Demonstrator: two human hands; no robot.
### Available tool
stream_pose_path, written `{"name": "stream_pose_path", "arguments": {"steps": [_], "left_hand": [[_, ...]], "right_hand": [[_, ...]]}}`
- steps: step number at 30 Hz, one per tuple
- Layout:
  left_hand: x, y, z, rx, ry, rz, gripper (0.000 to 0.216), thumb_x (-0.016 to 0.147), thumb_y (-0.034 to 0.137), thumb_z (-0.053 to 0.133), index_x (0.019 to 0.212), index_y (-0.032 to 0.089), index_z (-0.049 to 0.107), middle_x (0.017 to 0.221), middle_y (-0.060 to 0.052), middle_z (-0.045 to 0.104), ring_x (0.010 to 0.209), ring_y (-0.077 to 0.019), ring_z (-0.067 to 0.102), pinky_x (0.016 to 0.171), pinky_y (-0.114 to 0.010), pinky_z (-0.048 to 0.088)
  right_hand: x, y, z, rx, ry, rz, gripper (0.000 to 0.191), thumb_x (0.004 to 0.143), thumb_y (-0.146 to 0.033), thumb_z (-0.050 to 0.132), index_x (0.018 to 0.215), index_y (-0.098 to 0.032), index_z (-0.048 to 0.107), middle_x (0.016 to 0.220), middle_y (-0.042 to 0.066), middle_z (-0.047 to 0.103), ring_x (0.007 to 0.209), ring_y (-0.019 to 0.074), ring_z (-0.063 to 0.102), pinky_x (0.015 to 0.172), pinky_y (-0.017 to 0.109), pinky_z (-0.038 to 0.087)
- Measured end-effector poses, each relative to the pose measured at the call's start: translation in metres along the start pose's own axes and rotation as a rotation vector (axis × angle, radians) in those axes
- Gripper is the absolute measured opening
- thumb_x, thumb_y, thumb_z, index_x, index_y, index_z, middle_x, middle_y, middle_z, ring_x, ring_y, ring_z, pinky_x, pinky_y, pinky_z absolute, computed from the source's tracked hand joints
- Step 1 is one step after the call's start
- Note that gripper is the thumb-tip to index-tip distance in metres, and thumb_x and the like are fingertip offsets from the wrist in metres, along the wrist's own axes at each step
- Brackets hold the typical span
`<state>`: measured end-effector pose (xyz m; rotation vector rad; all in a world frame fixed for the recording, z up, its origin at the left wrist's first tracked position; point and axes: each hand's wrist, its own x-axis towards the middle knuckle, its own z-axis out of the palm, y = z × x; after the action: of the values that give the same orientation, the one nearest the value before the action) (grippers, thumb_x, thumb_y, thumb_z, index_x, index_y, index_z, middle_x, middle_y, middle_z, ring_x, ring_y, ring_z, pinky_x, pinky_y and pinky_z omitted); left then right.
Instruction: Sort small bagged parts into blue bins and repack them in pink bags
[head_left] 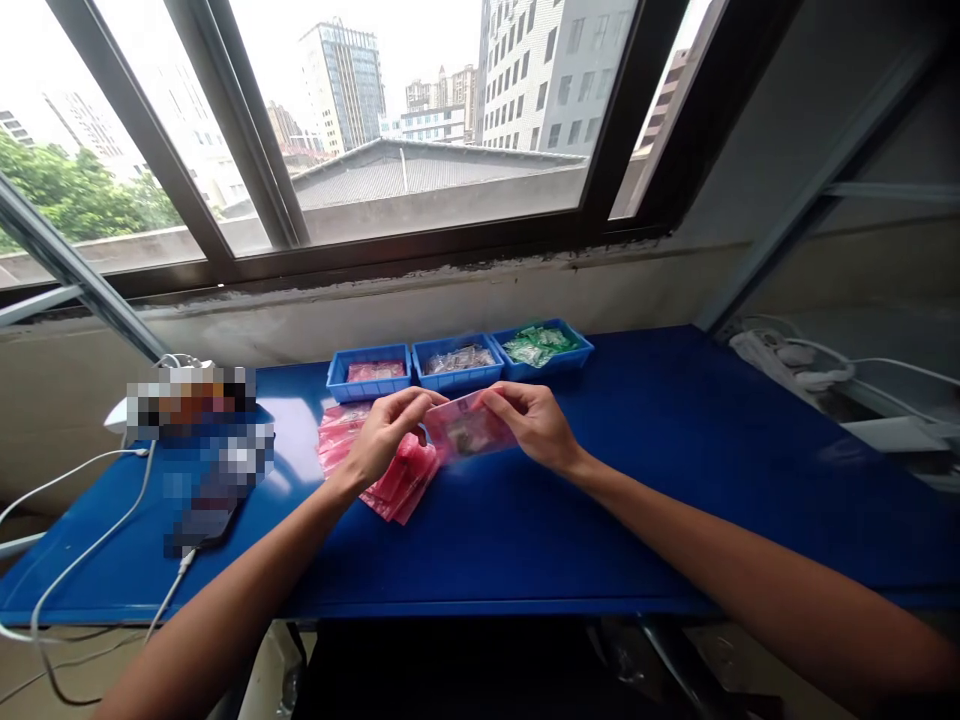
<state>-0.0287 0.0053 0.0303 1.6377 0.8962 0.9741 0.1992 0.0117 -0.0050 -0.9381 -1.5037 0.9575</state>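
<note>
The left hand (386, 437) and right hand (532, 425) are clamping a pink plastic packet (469, 425) between them, just above the blue tabletop (600, 500), its printing too small to read. A pile of pink packets (405, 482) is lying under the left hand, and three blue trays (457, 365) are sitting beyond, holding pink, clear and green packets.
</note>
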Motion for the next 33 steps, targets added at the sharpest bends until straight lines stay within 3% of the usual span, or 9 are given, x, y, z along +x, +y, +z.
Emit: {"name": "stream_pose_path", "arguments": {"steps": [3, 7, 13, 22, 29, 33], "left_hand": [[0.0, -0.007, 0.002, -0.013, -0.014, -0.08, 0.036, 0.084, 0.049, 0.081, 0.099, 0.017, 0.075, 0.086, -0.004, 0.073, 0.07, -0.0158, 0.065, 0.064, -0.024, 0.05], [0.002, -0.013, 0.004, 0.002, 0.102, -0.071, 0.038, 0.082, 0.051, 0.081, 0.076, 0.015, 0.07, 0.07, -0.002, 0.067, 0.06, -0.0128, 0.057, 0.057, -0.023, 0.045], [0.001, -0.014, 0.004, -0.016, 0.266, 0.022, 0.037, 0.082, 0.049, 0.081, 0.075, 0.015, 0.07, 0.064, 0.0, 0.063, 0.057, -0.012, 0.055, 0.057, -0.024, 0.044], [0.0, -0.019, 0.004, 0.065, 0.278, 0.061, 0.035, 0.087, 0.047, 0.076, 0.074, 0.016, 0.068, 0.064, 0.001, 0.06, 0.056, -0.012, 0.052, 0.054, -0.024, 0.041], [0.002, -0.02, 0.003, 0.147, 0.357, 0.122, 0.026, 0.086, 0.04, 0.078, 0.077, 0.016, 0.077, 0.073, -0.002, 0.067, 0.066, -0.0143, 0.055, 0.059, -0.025, 0.042], [-0.002, -0.018, 0.005, 0.135, 0.341, 0.114, 0.029, 0.088, 0.043, 0.076, 0.08, 0.016, 0.077, 0.061, 0.0, 0.064, 0.054, -0.0129, 0.053, 0.054, -0.025, 0.04]], "right_hand": [[0.004, 0.006, -0.001, 0.049, 0.033, 0.035, 0.048, 0.089, -0.064, 0.069, 0.081, -0.017, 0.075, 0.068, 0.002, 0.067, 0.058, 0.0144, 0.058, 0.055, 0.025, 0.048], [0.004, 0.009, 0.0, 0.117, -0.029, 0.103, 0.047, 0.084, -0.064, 0.075, 0.088, -0.017, 0.076, 0.074, 0.003, 0.07, 0.059, 0.0155, 0.062, 0.054, 0.027, 0.053], [0.006, 0.014, 0.0, 0.149, -0.052, 0.15, 0.042, 0.078, -0.057, 0.083, 0.078, -0.016, 0.075, 0.065, 0.001, 0.066, 0.053, 0.0134, 0.056, 0.049, 0.026, 0.05], [0.005, 0.006, 0.0, 0.127, -0.015, 0.136, 0.043, 0.077, -0.058, 0.083, 0.072, -0.016, 0.076, 0.057, -0.002, 0.059, 0.045, 0.0103, 0.049, 0.046, 0.026, 0.042], [0.006, 0.005, -0.001, 0.107, 0.019, 0.119, 0.039, 0.074, -0.053, 0.086, 0.074, -0.015, 0.08, 0.055, -0.001, 0.061, 0.044, 0.0096, 0.047, 0.047, 0.027, 0.038], [0.004, 0.002, -0.002, 0.12, 0.013, 0.125, 0.038, 0.074, -0.052, 0.086, 0.076, -0.014, 0.083, 0.045, -0.005, 0.049, 0.04, 0.007, 0.036, 0.041, 0.024, 0.027]]}}
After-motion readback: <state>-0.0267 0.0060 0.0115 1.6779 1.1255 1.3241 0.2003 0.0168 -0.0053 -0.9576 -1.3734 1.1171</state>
